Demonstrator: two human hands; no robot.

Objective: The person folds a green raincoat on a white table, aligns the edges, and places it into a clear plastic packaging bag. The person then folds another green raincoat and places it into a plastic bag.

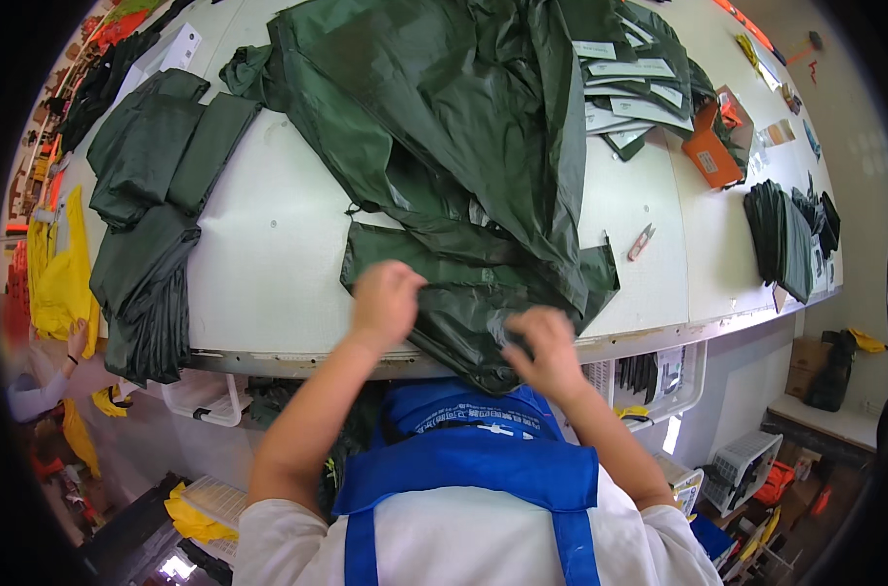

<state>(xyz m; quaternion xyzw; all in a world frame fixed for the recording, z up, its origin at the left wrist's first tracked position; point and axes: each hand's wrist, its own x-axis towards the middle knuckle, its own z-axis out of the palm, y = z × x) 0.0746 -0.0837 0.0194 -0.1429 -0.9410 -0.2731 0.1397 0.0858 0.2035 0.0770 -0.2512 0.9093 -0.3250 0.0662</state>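
A dark green garment of thin, shiny cloth (434, 107) lies spread over the table, its lower part bunched toward me and hanging over the front edge. Over the left side of this lower part is my left hand (390, 301), its fingers curled and smeared by motion, so I cannot tell whether cloth is between them. My right hand (546, 347) is at the right side of the same part, also slightly blurred. Its thumb and forefinger are apart against the cloth, with no grip showing. To the right of the garment lies a small pair of thread snips (641, 242).
Folded green garments (146, 283) are piled at the left edge of the white table (258, 244). Green packets with white labels (634, 88) lie at the back right, beside an orange box (714, 151). Another folded green stack (781, 239) is farther right. A person's hand (78, 339) touches yellow cloth at far left.
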